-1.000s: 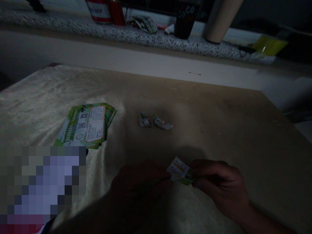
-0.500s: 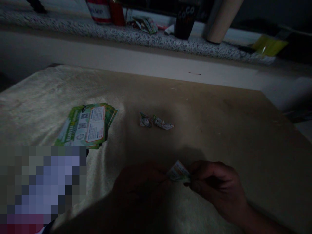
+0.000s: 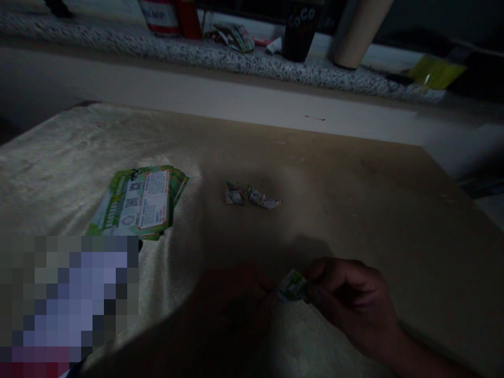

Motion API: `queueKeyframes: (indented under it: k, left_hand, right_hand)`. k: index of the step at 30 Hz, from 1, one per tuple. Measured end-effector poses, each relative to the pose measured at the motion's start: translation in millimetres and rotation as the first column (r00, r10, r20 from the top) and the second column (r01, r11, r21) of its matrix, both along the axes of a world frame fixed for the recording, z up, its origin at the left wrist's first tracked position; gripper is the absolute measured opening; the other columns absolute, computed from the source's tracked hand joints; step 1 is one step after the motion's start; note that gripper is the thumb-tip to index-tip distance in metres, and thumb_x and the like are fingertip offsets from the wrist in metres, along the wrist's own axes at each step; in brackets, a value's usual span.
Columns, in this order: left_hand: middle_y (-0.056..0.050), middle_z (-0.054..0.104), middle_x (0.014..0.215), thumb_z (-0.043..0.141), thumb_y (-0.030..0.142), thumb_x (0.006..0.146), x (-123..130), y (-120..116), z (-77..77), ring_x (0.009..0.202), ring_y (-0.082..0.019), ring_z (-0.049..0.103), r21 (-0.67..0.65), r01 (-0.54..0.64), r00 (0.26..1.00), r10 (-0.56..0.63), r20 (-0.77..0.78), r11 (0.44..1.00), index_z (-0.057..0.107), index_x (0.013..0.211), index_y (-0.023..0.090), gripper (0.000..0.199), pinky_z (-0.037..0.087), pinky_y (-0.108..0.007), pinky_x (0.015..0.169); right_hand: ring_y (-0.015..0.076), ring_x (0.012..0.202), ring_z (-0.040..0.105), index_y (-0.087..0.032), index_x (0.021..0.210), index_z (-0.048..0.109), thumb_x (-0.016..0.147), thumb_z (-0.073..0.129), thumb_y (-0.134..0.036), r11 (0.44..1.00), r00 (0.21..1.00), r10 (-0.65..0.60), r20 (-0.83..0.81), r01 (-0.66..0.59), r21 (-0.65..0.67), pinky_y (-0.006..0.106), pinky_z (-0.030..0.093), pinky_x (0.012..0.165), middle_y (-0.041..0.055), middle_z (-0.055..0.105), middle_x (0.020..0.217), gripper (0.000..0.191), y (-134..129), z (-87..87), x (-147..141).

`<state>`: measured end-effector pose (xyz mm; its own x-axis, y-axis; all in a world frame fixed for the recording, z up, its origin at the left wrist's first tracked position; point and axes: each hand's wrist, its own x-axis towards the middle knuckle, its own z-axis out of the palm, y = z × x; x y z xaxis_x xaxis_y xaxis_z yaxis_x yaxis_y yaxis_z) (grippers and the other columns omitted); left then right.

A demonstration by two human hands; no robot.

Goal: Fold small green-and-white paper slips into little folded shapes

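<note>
Between my hands, just above the table, is a small green and white printed piece of folded paper [image 3: 292, 286]. My right hand [image 3: 354, 302] pinches its right edge between thumb and fingers. Deep in shadow, my left hand [image 3: 236, 299] has its fingertips closed at the paper's left corner. Farther out on the table lie two small folded paper pieces, a squarish one [image 3: 235, 194] and a longer one [image 3: 265, 198], side by side. To the left is a stack of green printed leaflets [image 3: 137, 202], slightly fanned at its right side.
A cloth cover [image 3: 98, 142] spreads over the table's left part. Beyond the table, a speckled stone sill [image 3: 244, 60] holds a dark cup [image 3: 299, 31], a red and white container [image 3: 159, 18], crumpled packets [image 3: 234, 37] and a tan cylinder [image 3: 358, 34]. The lower left corner is pixelated.
The folded paper has turned in my fingers, now showing a greener face, and sits slightly lower and to the right. The leaflets and the two folded pieces lie unchanged.
</note>
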<state>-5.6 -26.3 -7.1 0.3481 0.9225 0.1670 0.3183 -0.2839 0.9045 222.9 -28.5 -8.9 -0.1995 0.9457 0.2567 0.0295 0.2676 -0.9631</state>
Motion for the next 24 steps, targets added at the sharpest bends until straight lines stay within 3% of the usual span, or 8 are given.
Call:
queueKeyframes:
  k: [6, 9, 11, 14, 17, 20, 24]
  left_hand:
    - [0.005, 0.078, 0.072, 0.067, 0.018, 0.089, 2, -4, 1.0, 0.061, -0.014, 0.073, -0.058, -0.05, 0.999, 0.05, 0.013, 0.997, 0.069, 0.077, 0.024, 0.013, 0.054, -0.02, 0.055]
    - [0.003, 0.078, 0.076, 0.073, 0.022, 0.085, 5, -5, 3.0, 0.068, -0.017, 0.075, -0.155, -0.101, 0.994, 0.104, 0.015, 0.983, 0.074, 0.088, 0.026, 0.005, 0.056, -0.022, 0.057]
    - [0.003, 0.08, 0.082, 0.076, 0.025, 0.085, 6, -3, 3.2, 0.073, -0.018, 0.076, -0.209, -0.108, 0.992, 0.119, 0.04, 0.972, 0.076, 0.097, 0.027, 0.012, 0.059, -0.024, 0.062]
    - [0.004, 0.076, 0.072, 0.077, 0.028, 0.084, 8, 2, 0.5, 0.064, -0.015, 0.07, -0.163, -0.033, 0.999, 0.037, 0.022, 0.986, 0.077, 0.086, 0.024, 0.004, 0.052, -0.022, 0.057]
    - [0.005, 0.067, 0.061, 0.073, 0.028, 0.088, 9, 7, -2.6, 0.054, -0.012, 0.06, -0.133, 0.031, 1.0, -0.032, 0.0, 0.991, 0.074, 0.071, 0.022, 0.018, 0.042, -0.019, 0.05]
    - [0.004, 0.07, 0.065, 0.069, 0.026, 0.092, 7, 8, -3.1, 0.057, -0.013, 0.063, -0.168, 0.058, 0.998, -0.059, -0.003, 0.984, 0.077, 0.075, 0.022, 0.019, 0.043, -0.02, 0.053]
    - [0.006, 0.072, 0.07, 0.07, 0.024, 0.095, 4, 5, -3.4, 0.061, -0.012, 0.067, -0.097, 0.052, 0.998, -0.049, 0.033, 0.994, 0.078, 0.081, 0.025, 0.016, 0.047, -0.02, 0.057]
  right_hand:
    - [0.0126, 0.055, 0.068, -0.019, 0.068, 0.063, 0.088, 0.075, -0.005, 1.0, 1.0, 0.012, 0.018, -0.013, 0.015, 0.019, 0.052, 0.051, 0.0027, 0.075, 0.069, 0.027, 1, -1.7, 1]
    - [0.0139, 0.056, 0.07, -0.02, 0.069, 0.062, 0.087, 0.076, -0.004, 0.999, 0.999, 0.04, 0.032, -0.041, 0.034, 0.02, 0.053, 0.05, 0.0036, 0.076, 0.069, 0.028, 0, -3.0, 0]
    - [0.014, 0.056, 0.07, -0.02, 0.069, 0.062, 0.086, 0.076, -0.004, 0.997, 0.998, 0.058, 0.037, -0.06, 0.054, 0.02, 0.052, 0.05, 0.0036, 0.076, 0.069, 0.027, 0, -3.9, -2]
    - [0.0133, 0.054, 0.069, -0.02, 0.069, 0.063, 0.085, 0.076, -0.003, 0.993, 0.996, 0.08, 0.032, -0.083, 0.079, 0.02, 0.051, 0.049, 0.0028, 0.074, 0.066, 0.027, -1, -5.0, -4]
    - [0.013, 0.053, 0.069, -0.02, 0.069, 0.063, 0.084, 0.077, -0.003, 0.992, 0.995, 0.094, 0.036, -0.096, 0.082, 0.019, 0.052, 0.049, 0.0021, 0.074, 0.065, 0.027, -1, -5.8, -6]
    - [0.013, 0.054, 0.069, -0.02, 0.071, 0.065, 0.083, 0.081, -0.005, 0.995, 0.997, 0.068, 0.038, -0.07, 0.073, 0.019, 0.053, 0.049, 0.0016, 0.074, 0.065, 0.025, -2, -6.4, -5]
    - [0.0141, 0.059, 0.069, -0.021, 0.084, 0.072, 0.082, 0.083, -0.009, 1.0, 0.998, 0.022, 0.057, -0.022, -0.007, 0.02, 0.055, 0.053, 0.002, 0.076, 0.072, 0.016, -2, -5.5, -3]
